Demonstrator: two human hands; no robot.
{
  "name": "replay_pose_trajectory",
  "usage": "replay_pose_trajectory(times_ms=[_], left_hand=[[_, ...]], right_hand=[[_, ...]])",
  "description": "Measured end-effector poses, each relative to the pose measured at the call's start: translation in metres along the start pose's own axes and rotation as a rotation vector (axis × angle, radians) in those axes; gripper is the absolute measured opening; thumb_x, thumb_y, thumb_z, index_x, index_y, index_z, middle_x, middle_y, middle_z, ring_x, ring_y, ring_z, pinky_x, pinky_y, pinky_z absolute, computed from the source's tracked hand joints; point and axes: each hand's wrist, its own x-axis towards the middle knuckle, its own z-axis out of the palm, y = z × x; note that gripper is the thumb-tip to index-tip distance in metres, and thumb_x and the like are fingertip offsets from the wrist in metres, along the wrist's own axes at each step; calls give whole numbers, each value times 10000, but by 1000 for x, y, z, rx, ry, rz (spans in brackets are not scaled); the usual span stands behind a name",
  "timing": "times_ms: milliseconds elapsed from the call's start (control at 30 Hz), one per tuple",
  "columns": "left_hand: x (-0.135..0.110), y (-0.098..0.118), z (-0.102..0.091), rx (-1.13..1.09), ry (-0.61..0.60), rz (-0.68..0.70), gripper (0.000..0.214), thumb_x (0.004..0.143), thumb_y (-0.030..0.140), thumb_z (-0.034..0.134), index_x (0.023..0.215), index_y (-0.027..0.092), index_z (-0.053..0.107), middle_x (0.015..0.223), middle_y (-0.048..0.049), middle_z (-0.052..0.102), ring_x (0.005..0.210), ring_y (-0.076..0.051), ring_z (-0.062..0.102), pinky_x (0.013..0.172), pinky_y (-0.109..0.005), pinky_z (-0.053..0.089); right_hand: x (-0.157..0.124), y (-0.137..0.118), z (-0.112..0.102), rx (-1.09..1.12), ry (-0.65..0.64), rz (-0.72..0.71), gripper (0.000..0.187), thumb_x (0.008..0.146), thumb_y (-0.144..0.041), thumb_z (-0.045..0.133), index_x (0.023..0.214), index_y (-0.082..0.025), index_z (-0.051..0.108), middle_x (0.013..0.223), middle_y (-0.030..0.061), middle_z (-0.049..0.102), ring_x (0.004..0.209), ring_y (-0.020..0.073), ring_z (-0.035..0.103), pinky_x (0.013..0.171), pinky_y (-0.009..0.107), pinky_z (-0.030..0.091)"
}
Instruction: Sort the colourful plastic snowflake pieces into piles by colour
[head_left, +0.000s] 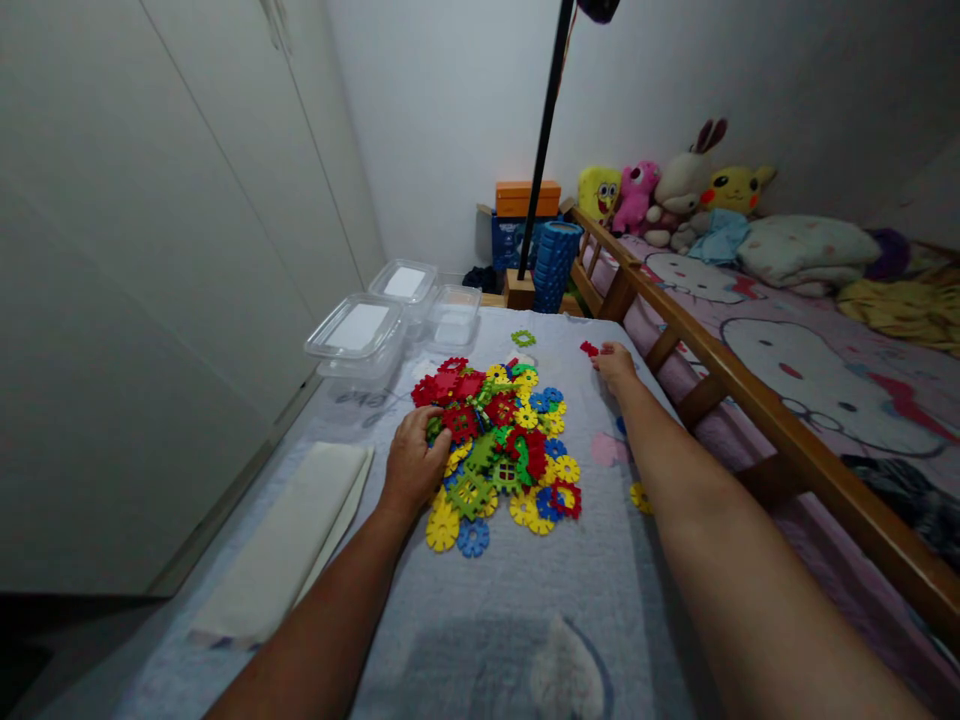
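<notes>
A heap of plastic interlocking building pieces (487, 440) in red, yellow, green and blue lies on the cloth-covered table. My left hand (416, 455) rests against the heap's left side, fingers and thumb apart, touching pieces near a red square one (459, 422). Out at the table's far right, my right hand (616, 367) has its fingers closed at a small red piece (589, 349), whose far end sticks out past the fingertips. A green ring piece (523, 338) lies alone beyond the heap. Partly behind my right forearm shows a yellow round piece (640, 497).
Clear lidded plastic boxes (358, 328) stand at the far left of the table. A folded pale cloth (289, 540) lies on the left side. Along the right runs a wooden bed rail (705, 365). A black pole (544, 140) rises beyond the table, beside a blue roller (556, 265).
</notes>
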Motion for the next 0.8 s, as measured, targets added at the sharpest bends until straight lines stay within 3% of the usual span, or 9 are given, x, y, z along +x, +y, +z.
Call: replay_pose_trajectory(times_ms=[100,233,367,467,633,800], left_hand=[[0,1,-1,4,-3,0,320,868,383,538,1115,207,640,1222,-117,672,1206,-293,605,1104,-482,455],[0,1,-2,13,7,6,329,867,387,536,1119,204,642,1235,-123,663,1233,-294,591,1124,-478,438],[0,-2,0,23,8,12,342,864,394,540,1133,208,638,1249,-123,658,1247,-302,581,1132,-491,431],[1,-3,1,25,16,16,341,865,395,532,1126,204,640,1245,-129,657,1238,-305,582,1131,-494,431],[1,-4,3,18,27,18,325,858,394,542,1111,219,646,1231,-115,663,1231,-296,589,1134,-488,433],[2,-5,3,17,18,27,334,855,397,533,1106,208,643,1220,-121,667,1214,-301,595,1124,-485,437]], right_hand=[[-9,-3,-4,46,8,69,551,666,-168,571,1215,-156,625,1210,118,648,921,175,658,794,289,522],[-34,-10,-8,-29,-55,-32,498,674,-178,560,1158,-135,668,1187,118,685,945,204,648,851,317,530],[-67,-19,-4,-156,-319,-219,383,738,-214,589,1092,-140,713,1043,91,716,900,208,652,874,335,527],[-87,-24,2,-315,-457,-358,340,751,-207,642,1075,-168,737,1071,92,713,963,220,646,927,339,504],[-101,-28,5,-549,-494,-437,266,757,-127,664,1004,-164,756,1080,114,713,1071,251,615,987,330,440],[-108,-31,1,-553,-474,-426,274,803,-153,657,1060,-169,751,1046,95,725,1009,216,610,946,298,440]])
